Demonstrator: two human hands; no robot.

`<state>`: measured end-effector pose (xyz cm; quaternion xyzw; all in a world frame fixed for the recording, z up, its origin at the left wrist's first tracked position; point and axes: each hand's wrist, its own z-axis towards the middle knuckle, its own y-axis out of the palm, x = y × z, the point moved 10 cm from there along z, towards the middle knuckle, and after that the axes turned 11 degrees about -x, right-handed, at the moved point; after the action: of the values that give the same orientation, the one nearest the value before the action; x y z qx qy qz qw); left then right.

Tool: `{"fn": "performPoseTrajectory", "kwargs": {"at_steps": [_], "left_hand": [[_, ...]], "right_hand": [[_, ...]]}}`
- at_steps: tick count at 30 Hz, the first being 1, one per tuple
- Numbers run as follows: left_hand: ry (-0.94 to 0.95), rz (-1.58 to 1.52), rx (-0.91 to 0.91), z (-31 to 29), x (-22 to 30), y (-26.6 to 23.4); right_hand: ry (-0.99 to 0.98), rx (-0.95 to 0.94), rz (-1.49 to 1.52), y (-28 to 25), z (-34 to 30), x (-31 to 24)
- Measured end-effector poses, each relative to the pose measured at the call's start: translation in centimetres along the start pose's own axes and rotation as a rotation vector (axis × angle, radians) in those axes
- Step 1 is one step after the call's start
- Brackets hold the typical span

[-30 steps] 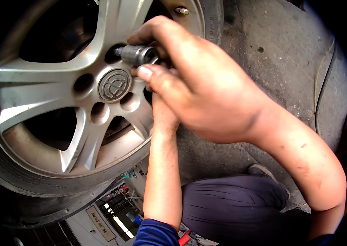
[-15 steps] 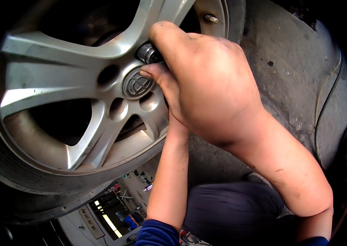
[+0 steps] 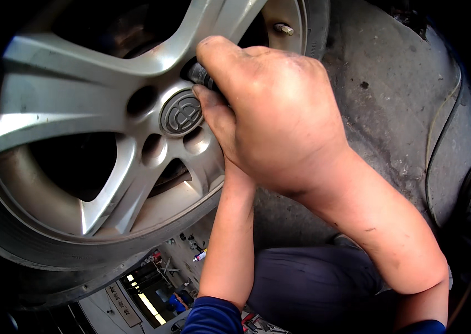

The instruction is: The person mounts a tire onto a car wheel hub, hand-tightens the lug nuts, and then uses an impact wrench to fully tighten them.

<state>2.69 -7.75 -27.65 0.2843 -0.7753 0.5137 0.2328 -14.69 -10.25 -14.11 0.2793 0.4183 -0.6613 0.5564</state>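
Dark grey cylindrical metal socket (image 3: 199, 74) at the silver spoked metal wheel (image 3: 74, 100)

My bare right hand (image 3: 282, 111) is partly closed, pinching the socket just above the round grey embossed centre cap (image 3: 182, 112). My left hand is hidden behind it; I cannot tell how far open that one is or what it holds.

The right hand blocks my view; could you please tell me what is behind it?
Behind the right hand, part of a metal socket and the left forearm show; the left hand and the socket's rest are covered.
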Motion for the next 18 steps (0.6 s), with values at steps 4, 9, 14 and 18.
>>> {"fn": "performPoseTrajectory", "kwargs": {"at_steps": [4,9,14,18], "left_hand": [[0.018,0.066,0.0,-0.4,-0.2,0.1],[-0.02,0.187,-0.001,-2.3,0.5,-1.3],[0.098,0.095,0.097,-4.3,3.7,-3.2],[0.021,0.084,0.095,-4.1,1.7,-2.4]], "right_hand": [[-0.08,0.029,-0.112,-0.2,-0.8,-0.3],[-0.099,0.011,-0.147,0.0,-0.9,-1.1],[-0.035,0.007,-0.131,0.1,-0.8,-1.2],[0.117,-0.054,-0.096,0.8,-1.2,1.1]]}}
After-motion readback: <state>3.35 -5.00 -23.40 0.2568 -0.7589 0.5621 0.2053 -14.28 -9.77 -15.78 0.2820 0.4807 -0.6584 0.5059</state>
